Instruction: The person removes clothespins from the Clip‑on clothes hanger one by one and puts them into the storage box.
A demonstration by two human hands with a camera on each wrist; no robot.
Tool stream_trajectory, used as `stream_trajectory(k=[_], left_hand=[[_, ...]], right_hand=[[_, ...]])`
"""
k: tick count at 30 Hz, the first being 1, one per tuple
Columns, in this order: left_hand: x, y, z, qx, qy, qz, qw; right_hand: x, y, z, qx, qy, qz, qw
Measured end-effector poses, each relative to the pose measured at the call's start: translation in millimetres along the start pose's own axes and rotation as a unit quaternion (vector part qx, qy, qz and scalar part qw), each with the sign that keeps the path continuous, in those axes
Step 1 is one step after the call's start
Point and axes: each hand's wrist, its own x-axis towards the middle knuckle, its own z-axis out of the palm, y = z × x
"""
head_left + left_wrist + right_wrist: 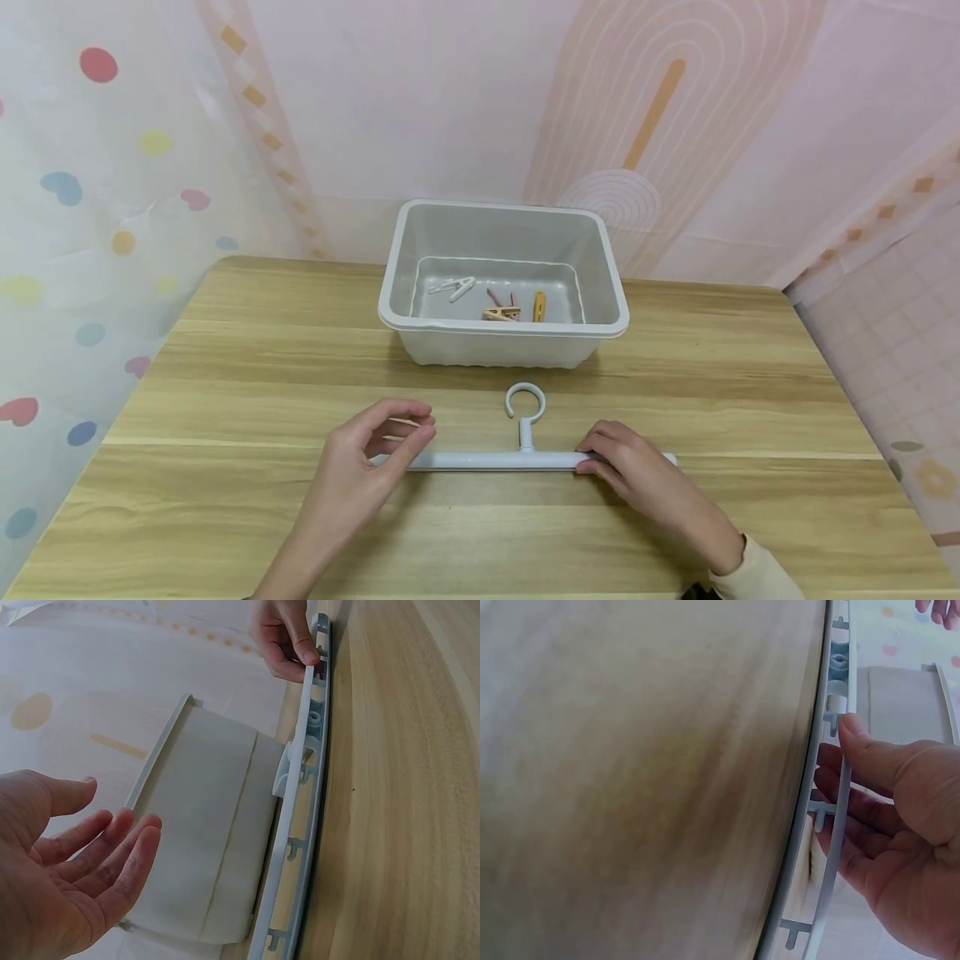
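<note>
A pale grey-blue plastic hanger (pixel 480 460), a long bar with a round hook (pixel 526 404) on top, lies across the middle of the table. Its underside, seen in the left wrist view, carries several small T-shaped prongs (pixel 296 847). My right hand (pixel 630 468) grips the bar right of the hook, thumb on the near side and fingers behind, as the right wrist view also shows. Over the bar's left end hovers my left hand (pixel 367 467), its fingers loosely bent and apart from the thumb. In the left wrist view that hand (pixel 67 862) holds nothing.
Behind the hanger stands a grey plastic bin (pixel 495 346). Inside it lie a white clothespin (pixel 454 288), a yellow clothespin (pixel 539 307) and tan and pink ones (pixel 501 313). A patterned cloth (pixel 435 100) hangs beyond the wooden table (pixel 225 400).
</note>
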Motion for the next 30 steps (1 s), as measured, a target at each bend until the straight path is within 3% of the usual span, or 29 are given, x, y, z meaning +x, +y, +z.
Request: stream_trajectory(k=[12, 18, 22, 26, 30], left_hand=[[-0.7, -4.0, -4.4, 0.012, 0.0, -0.015, 0.9998], [2.4, -9.2, -5.8, 0.048, 0.007, -0.006, 0.9988], [5.2, -15.0, -8.2, 0.073, 0.017, 0.012, 0.9971], [6.8, -20.6, -13.7, 0.1, 0.032, 0.035, 0.9939], [8.2, -28.0, -23.6, 0.158, 0.057, 0.087, 0.9819]], right_hand=[[4, -3, 0, 0.018, -0.01, 0.007, 1.0], [3, -3, -1, 0.015, -0.021, 0.019, 0.999], [0, -3, -2, 0.011, -0.025, 0.042, 0.999], [-3, -4, -9, -0.008, 0.0, 0.055, 0.998], [-3, -4, -20, -0.04, 0.033, 0.065, 0.997]])
